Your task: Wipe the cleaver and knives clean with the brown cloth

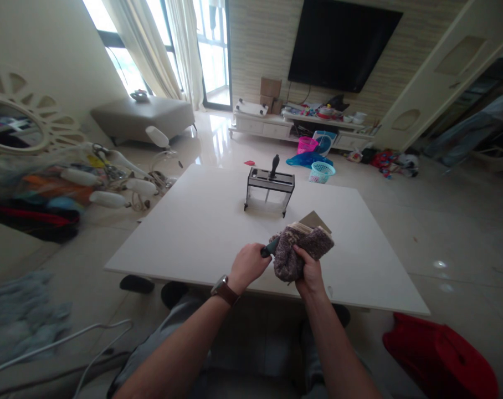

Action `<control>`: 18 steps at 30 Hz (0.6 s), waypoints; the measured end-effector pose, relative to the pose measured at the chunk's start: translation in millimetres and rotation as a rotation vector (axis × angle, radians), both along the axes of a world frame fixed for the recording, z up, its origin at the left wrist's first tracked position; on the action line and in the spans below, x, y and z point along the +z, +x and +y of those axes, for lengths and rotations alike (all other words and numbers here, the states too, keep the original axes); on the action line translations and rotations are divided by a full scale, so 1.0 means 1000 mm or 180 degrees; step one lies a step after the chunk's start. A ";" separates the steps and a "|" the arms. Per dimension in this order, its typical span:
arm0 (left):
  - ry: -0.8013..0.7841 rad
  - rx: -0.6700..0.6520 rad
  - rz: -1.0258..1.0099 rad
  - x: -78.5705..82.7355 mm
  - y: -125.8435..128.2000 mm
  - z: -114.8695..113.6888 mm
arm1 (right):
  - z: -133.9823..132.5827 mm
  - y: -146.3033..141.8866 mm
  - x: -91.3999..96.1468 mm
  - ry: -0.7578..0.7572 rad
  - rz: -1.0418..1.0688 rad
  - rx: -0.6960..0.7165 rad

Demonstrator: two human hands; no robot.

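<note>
My left hand (250, 262) is wrapped round the dark handle of a broad-bladed kitchen knife (315, 221), above the near part of the white table (201, 221). My right hand (311, 272) grips a brown fluffy cloth (303, 244), its thumb on top. The cloth is folded over the blade and hides most of it; a flat grey corner sticks out on the far side. Farther back on the table stands a knife holder (271, 176) with a dark top and clear sides. One black handle (275, 164) rises upright from it.
Beyond the table, a blue basket (321, 172) and a pink basket (307, 145) stand on the floor. A lamp with several white shades (110, 199) is at the left. Red fabric (440, 354) lies by the near right corner. A white cable (68, 338) runs at the lower left.
</note>
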State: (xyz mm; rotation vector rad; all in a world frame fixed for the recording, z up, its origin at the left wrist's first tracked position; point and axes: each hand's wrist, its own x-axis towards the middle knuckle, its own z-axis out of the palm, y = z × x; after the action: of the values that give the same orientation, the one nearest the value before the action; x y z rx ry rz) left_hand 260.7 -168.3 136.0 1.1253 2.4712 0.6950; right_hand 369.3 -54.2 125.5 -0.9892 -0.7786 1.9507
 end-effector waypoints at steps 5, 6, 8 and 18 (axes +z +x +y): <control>-0.0029 -0.0007 0.0006 0.000 0.000 0.000 | -0.002 0.000 0.004 -0.0005 0.0014 0.0020; -0.0041 -0.0011 0.0011 0.000 0.000 0.000 | -0.002 -0.001 0.004 -0.0006 0.0017 0.0014; -0.0072 -0.0018 0.0013 0.000 0.000 0.000 | -0.002 0.000 0.004 -0.0005 0.0025 0.0009; -0.0022 0.0014 0.0008 0.000 0.001 0.000 | 0.000 -0.001 0.000 -0.0118 0.0031 -0.0043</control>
State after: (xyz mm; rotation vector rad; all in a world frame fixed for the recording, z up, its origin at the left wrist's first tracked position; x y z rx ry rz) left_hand 261.2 -168.0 135.6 1.1193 2.4769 0.6864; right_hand 368.8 -54.2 125.7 -1.0039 -0.7310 1.9632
